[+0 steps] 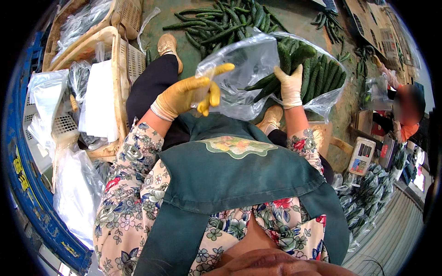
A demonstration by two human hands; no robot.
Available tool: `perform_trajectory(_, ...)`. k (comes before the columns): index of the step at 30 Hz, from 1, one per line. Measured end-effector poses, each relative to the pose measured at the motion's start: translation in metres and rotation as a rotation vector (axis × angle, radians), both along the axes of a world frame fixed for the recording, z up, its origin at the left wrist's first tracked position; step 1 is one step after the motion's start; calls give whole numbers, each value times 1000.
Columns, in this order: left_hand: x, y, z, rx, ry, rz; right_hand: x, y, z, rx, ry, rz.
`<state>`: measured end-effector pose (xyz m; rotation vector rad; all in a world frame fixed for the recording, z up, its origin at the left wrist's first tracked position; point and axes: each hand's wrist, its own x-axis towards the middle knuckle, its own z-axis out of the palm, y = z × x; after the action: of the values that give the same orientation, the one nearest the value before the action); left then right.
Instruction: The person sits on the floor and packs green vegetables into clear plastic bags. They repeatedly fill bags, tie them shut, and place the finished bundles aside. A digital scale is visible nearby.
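Observation:
My left hand [189, 94], in a yellow glove, has its index finger stretched out and the other fingers curled around the loose edge of a clear plastic bag [248, 57]. The bag's film spreads from there to the right. My right hand [291, 85], in a pale glove, grips dark green cucumbers [286, 53] at the bag's mouth. More cucumbers [324, 76] lie side by side inside clear plastic to the right of that hand. A few cucumber ends [264, 87] stick out to its left. Part of my right fingers is hidden behind the cucumbers.
A heap of loose cucumbers [225, 20] lies on the floor ahead. Plastic crates [120, 60] with bags and white sheets stand left, beside a blue metal edge [23, 184]. A scale [362, 156], bagged cucumbers [368, 198] and another person [407, 131] are at right.

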<state>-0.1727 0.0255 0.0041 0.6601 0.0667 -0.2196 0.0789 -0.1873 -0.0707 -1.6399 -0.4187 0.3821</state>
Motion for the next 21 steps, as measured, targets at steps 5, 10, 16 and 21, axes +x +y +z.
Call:
perform_trajectory(5, 5, -14, 0, -152, 69, 108, -46, 2, 32, 165, 23, -18)
perform_trajectory(10, -8, -29, 30, -292, 31, 28, -85, 15, 81, 352, 14, 55)
perform_trajectory(16, -39, -16, 114, -380, -175, 200, -126, 25, 71, 13, -567, 365)
perform_trajectory(21, -77, 12, 139, -283, -100, 205, -134, 0, 11, -522, -535, 649)
